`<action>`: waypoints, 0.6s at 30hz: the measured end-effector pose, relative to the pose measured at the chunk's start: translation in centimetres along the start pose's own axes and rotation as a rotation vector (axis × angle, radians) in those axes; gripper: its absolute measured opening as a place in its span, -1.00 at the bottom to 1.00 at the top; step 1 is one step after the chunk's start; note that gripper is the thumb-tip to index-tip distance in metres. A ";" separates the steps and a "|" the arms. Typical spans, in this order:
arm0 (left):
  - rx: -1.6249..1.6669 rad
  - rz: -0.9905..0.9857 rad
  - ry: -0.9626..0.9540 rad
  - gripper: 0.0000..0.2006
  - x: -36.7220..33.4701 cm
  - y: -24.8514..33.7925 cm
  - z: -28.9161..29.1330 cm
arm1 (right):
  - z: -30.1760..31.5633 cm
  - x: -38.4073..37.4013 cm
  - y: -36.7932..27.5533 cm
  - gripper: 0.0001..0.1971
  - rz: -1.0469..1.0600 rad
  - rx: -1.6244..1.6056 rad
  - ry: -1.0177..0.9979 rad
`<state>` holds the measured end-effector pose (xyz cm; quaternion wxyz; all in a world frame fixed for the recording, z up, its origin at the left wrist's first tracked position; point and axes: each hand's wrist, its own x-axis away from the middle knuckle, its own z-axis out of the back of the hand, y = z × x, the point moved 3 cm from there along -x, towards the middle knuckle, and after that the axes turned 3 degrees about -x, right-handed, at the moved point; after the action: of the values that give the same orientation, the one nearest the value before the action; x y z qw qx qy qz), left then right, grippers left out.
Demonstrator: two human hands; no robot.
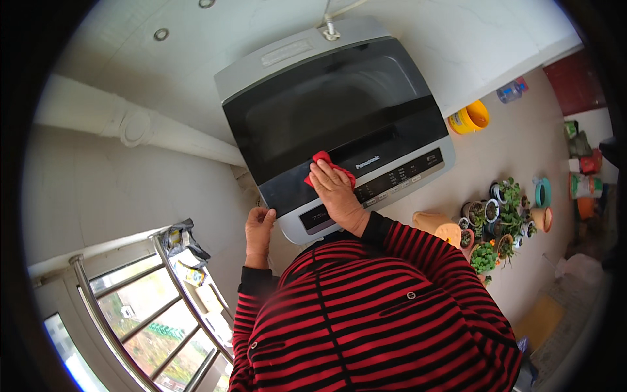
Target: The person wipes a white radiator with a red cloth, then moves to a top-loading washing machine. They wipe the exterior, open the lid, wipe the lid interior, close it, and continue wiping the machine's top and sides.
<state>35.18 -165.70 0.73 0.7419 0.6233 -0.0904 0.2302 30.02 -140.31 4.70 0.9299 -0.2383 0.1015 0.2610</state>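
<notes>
The red cloth (322, 157) lies on the front of the washer's (261, 68) dark lid (320, 108), left of centre. My right hand (337, 196) holds it there, fingers nearly straight and together, pressing over it. My left hand (259, 225) is curled at the lid's left front corner; whether it grips the edge, I can't tell. I'd judge the wiping under way; which parts are done or left doesn't show. Off right stand a yellow bucket (461, 122) and plants (484, 258)

One cloth (321, 157), one washing machine (326, 98)
</notes>
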 end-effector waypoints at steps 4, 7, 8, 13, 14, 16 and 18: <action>-0.030 -0.002 -0.006 -0.81 -0.1 -0.1 0.0 | 0.4 0.6 -0.4 -0.51 0.016 -0.077 -0.030; -0.036 0.009 -0.006 -0.80 -0.2 -0.2 0.2 | 1.5 1.7 0.0 -0.52 0.082 -0.175 -0.078; -0.041 0.026 0.007 -0.80 -0.2 -0.3 0.3 | 1.9 2.1 0.3 -0.52 0.108 -0.210 -0.101; -0.096 0.001 0.012 -0.79 -0.1 -0.2 0.5 | 5.6 5.1 5.9 -0.55 0.105 0.009 -0.036; -0.118 -0.008 0.036 -0.79 0.0 -0.2 0.5 | 6.2 5.6 7.4 -0.55 0.100 0.082 -0.017; -0.103 -0.051 0.073 -0.80 0.1 -0.3 0.3 | 7.5 6.6 10.8 -0.53 0.012 0.243 0.031; -0.132 -0.107 0.116 -0.81 0.1 -0.4 -0.1 | 8.3 7.0 14.0 -0.52 -0.192 0.288 0.101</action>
<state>35.46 -165.58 0.35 0.7964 0.5628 -0.0288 0.2194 29.02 -122.66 4.21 0.9688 -0.1240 0.1613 0.1415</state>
